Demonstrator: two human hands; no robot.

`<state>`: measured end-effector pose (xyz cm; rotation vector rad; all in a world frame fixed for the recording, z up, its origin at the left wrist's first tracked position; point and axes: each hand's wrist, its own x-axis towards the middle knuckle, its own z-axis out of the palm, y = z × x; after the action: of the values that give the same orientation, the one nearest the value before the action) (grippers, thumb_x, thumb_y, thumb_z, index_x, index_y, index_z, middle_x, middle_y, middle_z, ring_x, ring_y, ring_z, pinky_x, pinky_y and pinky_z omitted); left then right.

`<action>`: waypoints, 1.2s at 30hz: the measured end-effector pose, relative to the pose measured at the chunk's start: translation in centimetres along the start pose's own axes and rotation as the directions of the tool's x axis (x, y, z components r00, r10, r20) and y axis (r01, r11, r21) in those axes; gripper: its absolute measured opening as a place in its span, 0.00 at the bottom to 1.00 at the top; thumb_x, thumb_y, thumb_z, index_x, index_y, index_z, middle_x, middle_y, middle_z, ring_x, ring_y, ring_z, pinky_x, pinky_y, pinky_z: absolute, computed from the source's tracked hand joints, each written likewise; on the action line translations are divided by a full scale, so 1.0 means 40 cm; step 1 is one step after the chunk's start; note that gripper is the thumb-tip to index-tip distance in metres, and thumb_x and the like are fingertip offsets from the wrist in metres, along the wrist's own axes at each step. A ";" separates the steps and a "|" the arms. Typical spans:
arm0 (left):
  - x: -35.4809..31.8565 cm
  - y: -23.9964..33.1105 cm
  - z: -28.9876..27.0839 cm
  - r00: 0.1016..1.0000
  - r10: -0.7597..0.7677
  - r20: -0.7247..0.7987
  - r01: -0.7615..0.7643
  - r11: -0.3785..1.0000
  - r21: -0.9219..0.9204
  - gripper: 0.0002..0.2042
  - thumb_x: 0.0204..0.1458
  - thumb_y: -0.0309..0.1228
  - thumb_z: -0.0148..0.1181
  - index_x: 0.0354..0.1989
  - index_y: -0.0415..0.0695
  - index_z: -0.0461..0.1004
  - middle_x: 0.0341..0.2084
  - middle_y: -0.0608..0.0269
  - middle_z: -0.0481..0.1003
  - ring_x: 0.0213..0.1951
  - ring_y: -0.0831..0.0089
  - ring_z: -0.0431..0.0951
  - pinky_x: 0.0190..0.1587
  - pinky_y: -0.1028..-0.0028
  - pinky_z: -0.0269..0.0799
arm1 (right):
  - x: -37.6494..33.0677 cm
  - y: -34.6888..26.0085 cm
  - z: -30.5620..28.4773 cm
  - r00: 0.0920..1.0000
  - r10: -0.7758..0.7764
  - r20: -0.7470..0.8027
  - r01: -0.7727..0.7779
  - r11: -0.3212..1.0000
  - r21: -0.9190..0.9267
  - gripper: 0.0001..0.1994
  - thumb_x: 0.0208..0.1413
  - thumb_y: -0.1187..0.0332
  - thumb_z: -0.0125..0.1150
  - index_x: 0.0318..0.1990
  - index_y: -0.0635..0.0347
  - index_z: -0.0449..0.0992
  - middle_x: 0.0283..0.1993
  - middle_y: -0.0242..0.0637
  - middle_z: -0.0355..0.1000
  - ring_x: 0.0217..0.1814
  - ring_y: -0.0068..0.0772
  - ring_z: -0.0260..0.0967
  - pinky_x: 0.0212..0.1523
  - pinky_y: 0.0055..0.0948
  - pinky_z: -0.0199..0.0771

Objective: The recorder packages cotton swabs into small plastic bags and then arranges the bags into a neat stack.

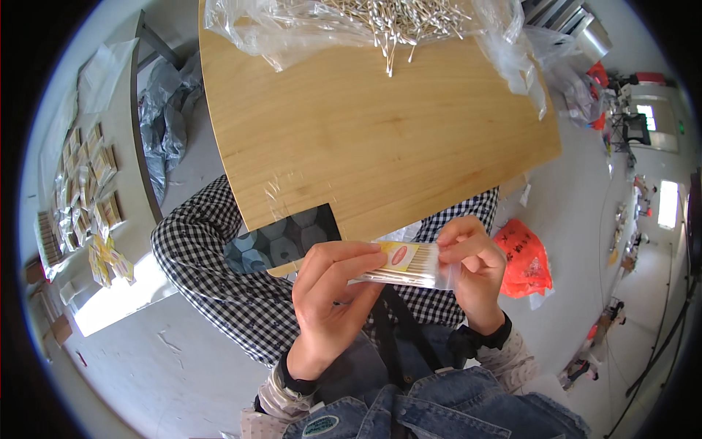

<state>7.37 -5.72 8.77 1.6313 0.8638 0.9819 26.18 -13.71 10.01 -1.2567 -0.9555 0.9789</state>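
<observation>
Between my two hands, above my lap, is a small clear packet of cotton swabs with a yellow label bearing a red oval. My left hand pinches its left end, thumb below and fingers on top. At the other end, my right hand grips the clear plastic edge between thumb and fingers. The swabs lie side by side inside the packet. At the table's far edge, a big pile of loose cotton swabs rests on a clear plastic bag.
The wooden table has a dark patterned sheet at its near left corner. On the left, a side table carries several filled swab packets. A red bag lies at the right. Grey plastic lies between the tables.
</observation>
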 end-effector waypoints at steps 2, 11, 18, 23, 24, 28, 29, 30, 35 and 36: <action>0.008 -0.007 0.007 1.000 0.016 -0.010 -0.015 1.000 0.025 0.18 0.34 0.14 0.70 0.38 0.40 0.78 0.37 0.58 0.77 0.38 0.63 0.76 0.35 0.71 0.74 | 0.004 0.008 -0.002 1.000 0.011 -0.011 -0.010 0.999 0.036 0.06 0.50 0.82 0.64 0.37 0.67 0.78 0.46 0.42 0.66 0.48 0.32 0.66 0.49 0.30 0.70; 0.038 -0.034 0.028 0.999 0.037 -0.008 -0.035 0.978 0.207 0.20 0.33 0.17 0.71 0.40 0.40 0.78 0.40 0.57 0.76 0.38 0.62 0.76 0.37 0.70 0.72 | 0.028 0.011 -0.012 0.990 -0.136 -0.032 0.119 0.940 -0.321 0.07 0.48 0.83 0.66 0.35 0.64 0.79 0.41 0.40 0.68 0.37 0.29 0.69 0.36 0.23 0.71; 0.042 -0.064 0.062 0.990 -0.142 0.024 0.139 0.985 0.101 0.20 0.38 0.18 0.71 0.45 0.39 0.78 0.41 0.56 0.76 0.41 0.61 0.77 0.42 0.69 0.73 | 0.070 0.082 0.012 0.975 -0.217 0.040 0.196 0.764 -0.615 0.09 0.47 0.82 0.67 0.36 0.60 0.81 0.32 0.34 0.68 0.28 0.25 0.64 0.25 0.23 0.62; 0.057 -0.083 0.064 0.979 -0.204 0.030 0.202 0.978 0.047 0.16 0.42 0.17 0.69 0.42 0.39 0.80 0.40 0.57 0.77 0.40 0.67 0.77 0.41 0.73 0.73 | 0.080 0.095 0.023 0.993 -0.117 -0.031 0.087 0.871 -0.484 0.08 0.48 0.80 0.66 0.36 0.61 0.80 0.32 0.34 0.68 0.29 0.26 0.66 0.28 0.23 0.65; 0.062 -0.084 0.064 0.972 -0.231 0.030 0.231 0.973 0.006 0.15 0.42 0.16 0.68 0.40 0.39 0.81 0.39 0.58 0.78 0.40 0.71 0.76 0.39 0.76 0.72 | 0.084 0.095 0.020 0.995 -0.071 -0.069 0.037 0.912 -0.408 0.07 0.49 0.79 0.66 0.36 0.61 0.80 0.32 0.34 0.68 0.30 0.25 0.66 0.29 0.22 0.66; 0.070 -0.078 0.056 0.979 -0.199 0.044 0.197 0.980 0.034 0.12 0.42 0.16 0.68 0.37 0.38 0.81 0.37 0.58 0.78 0.39 0.71 0.77 0.39 0.76 0.72 | 0.083 0.112 -0.008 0.996 -0.088 -0.031 0.071 0.930 -0.362 0.06 0.50 0.79 0.66 0.36 0.62 0.79 0.34 0.34 0.69 0.29 0.25 0.67 0.30 0.22 0.67; 0.068 -0.073 0.054 0.991 -0.131 0.039 0.127 0.987 0.101 0.11 0.43 0.15 0.67 0.36 0.39 0.81 0.35 0.58 0.78 0.37 0.69 0.78 0.39 0.75 0.74 | 0.080 0.108 -0.012 0.995 -0.102 -0.009 0.090 0.913 -0.398 0.06 0.48 0.79 0.67 0.34 0.62 0.80 0.34 0.35 0.69 0.32 0.26 0.68 0.33 0.22 0.67; 0.068 -0.069 0.051 0.998 -0.060 0.035 0.053 0.984 0.169 0.10 0.43 0.15 0.66 0.35 0.39 0.82 0.33 0.58 0.78 0.35 0.67 0.79 0.38 0.74 0.75 | 0.081 0.103 -0.013 0.993 -0.118 0.016 0.113 0.894 -0.433 0.05 0.47 0.79 0.67 0.32 0.63 0.80 0.34 0.35 0.69 0.35 0.28 0.68 0.35 0.22 0.67; 0.055 -0.085 0.078 0.999 -0.047 -0.025 0.051 0.978 0.204 0.10 0.42 0.16 0.67 0.35 0.39 0.82 0.32 0.58 0.79 0.32 0.68 0.79 0.34 0.74 0.74 | 0.091 0.102 -0.019 0.994 -0.106 -0.002 0.093 0.878 -0.470 0.04 0.47 0.80 0.66 0.32 0.63 0.79 0.34 0.36 0.70 0.31 0.27 0.69 0.32 0.22 0.69; 0.053 -0.086 0.084 0.999 -0.043 -0.032 0.048 0.982 0.181 0.10 0.42 0.16 0.67 0.35 0.39 0.82 0.32 0.58 0.79 0.32 0.68 0.79 0.34 0.75 0.74 | 0.093 0.104 -0.028 0.991 -0.127 0.034 0.129 0.878 -0.460 0.04 0.50 0.81 0.64 0.33 0.65 0.78 0.34 0.36 0.71 0.29 0.26 0.70 0.30 0.22 0.70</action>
<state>11.05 -4.32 5.28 1.7464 1.0310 0.9176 28.12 -10.29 5.93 -1.5614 -1.3086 0.6646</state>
